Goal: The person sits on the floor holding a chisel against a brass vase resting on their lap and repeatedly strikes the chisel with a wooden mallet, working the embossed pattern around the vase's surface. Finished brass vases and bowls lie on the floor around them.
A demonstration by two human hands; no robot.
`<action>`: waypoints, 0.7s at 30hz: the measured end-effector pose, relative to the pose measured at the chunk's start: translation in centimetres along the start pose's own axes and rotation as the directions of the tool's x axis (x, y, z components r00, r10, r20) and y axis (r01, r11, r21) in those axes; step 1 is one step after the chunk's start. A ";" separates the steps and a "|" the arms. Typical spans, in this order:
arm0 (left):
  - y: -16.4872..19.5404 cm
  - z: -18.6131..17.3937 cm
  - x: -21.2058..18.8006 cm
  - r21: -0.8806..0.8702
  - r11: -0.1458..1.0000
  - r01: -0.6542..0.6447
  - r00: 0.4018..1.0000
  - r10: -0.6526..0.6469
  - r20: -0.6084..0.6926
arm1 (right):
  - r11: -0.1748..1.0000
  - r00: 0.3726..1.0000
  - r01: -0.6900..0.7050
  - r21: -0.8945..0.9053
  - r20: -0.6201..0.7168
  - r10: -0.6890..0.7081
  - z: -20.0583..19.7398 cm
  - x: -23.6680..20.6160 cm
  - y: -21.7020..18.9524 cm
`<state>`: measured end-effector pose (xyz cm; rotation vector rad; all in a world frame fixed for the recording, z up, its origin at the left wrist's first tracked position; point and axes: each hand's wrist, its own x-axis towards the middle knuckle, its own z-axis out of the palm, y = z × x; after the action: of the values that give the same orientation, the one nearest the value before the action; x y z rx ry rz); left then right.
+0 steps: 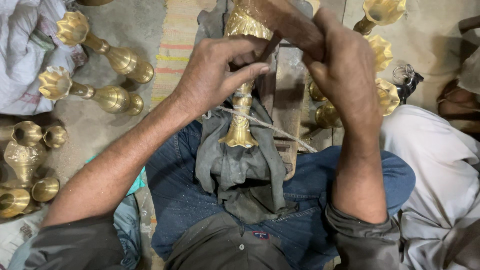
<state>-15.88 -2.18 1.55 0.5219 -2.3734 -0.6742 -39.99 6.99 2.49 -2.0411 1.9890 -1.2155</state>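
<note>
While the left hand (217, 75) pinches the brass vase (241, 107) at its neck, the right hand (345, 75) closes around a dark tool (270, 47) pressed against it, above the grey cloth (235, 165).

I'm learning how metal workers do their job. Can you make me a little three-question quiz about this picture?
1. True or false: the brass vase lies over a grey cloth on the person's lap.
2. What runs across the vase's narrow neck? A) a red ribbon B) a pale string C) a metal chain
3. Fill in: the left hand and the right hand both work at the vase's ____ end, farthest from the person's body.

Key
1. True.
2. B; the string crosses the neck and runs off toward the right.
3. Upper; more brass vases lie on the floor to the left.
</note>
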 end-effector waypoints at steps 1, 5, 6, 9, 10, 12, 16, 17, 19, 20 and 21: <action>0.0 -0.1 0.0 0.024 1.000 0.001 1.000 -0.001 0.002 | 0.994 0.999 0.053 -0.098 0.013 -0.052 -0.5 0.0 -0.2; 0.1 -0.1 -0.1 -0.034 0.999 -0.022 1.000 0.022 -0.011 | 0.963 0.998 -0.051 0.263 -0.019 0.058 -0.9 0.0 -0.7; 0.1 -0.1 -0.2 -0.023 1.000 -0.019 1.000 0.019 -0.012 | 0.996 1.000 -0.014 0.092 0.002 0.014 -0.9 0.0 -0.7; 0.1 -0.3 -0.1 -0.011 1.000 0.006 1.000 -0.006 -0.007 | 0.995 0.997 0.073 -0.062 0.009 -0.073 -0.6 0.0 -0.4; 0.1 -0.2 -0.1 -0.030 0.999 0.036 0.999 -0.036 -0.001 | 0.989 0.997 0.079 0.129 -0.035 -0.075 -0.5 0.1 -0.3; 0.1 -0.3 0.0 -0.023 0.998 0.050 0.999 -0.050 -0.003 | 0.987 0.997 0.077 0.141 -0.017 -0.076 -0.5 0.1 -0.1; -0.1 -0.2 0.2 -0.003 1.000 -0.006 1.000 0.006 -0.027 | 0.998 0.999 -0.009 -0.063 0.044 0.011 -0.8 0.2 -0.2; -0.1 -0.1 0.2 -0.016 1.000 -0.021 0.999 0.020 -0.036 | 0.999 0.999 -0.045 0.015 0.018 0.044 -0.9 0.2 -0.4; -0.1 -0.1 0.2 0.010 1.000 0.016 1.000 -0.016 -0.014 | 0.993 0.997 0.045 -0.106 0.071 -0.037 -1.2 0.1 -0.7; -0.1 -0.1 0.2 0.027 0.999 0.034 0.999 -0.034 -0.004 | 0.982 0.992 0.093 -0.163 0.100 -0.077 -1.4 0.1 -0.8; -0.1 -0.2 0.3 0.023 0.999 0.046 0.999 -0.046 0.003 | 0.979 0.993 0.108 -0.174 0.061 -0.099 -1.6 0.2 -0.8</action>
<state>-15.93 -2.48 1.69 0.5874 -2.3819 -0.6691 -40.16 7.74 4.10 -2.2590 2.0586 -1.0225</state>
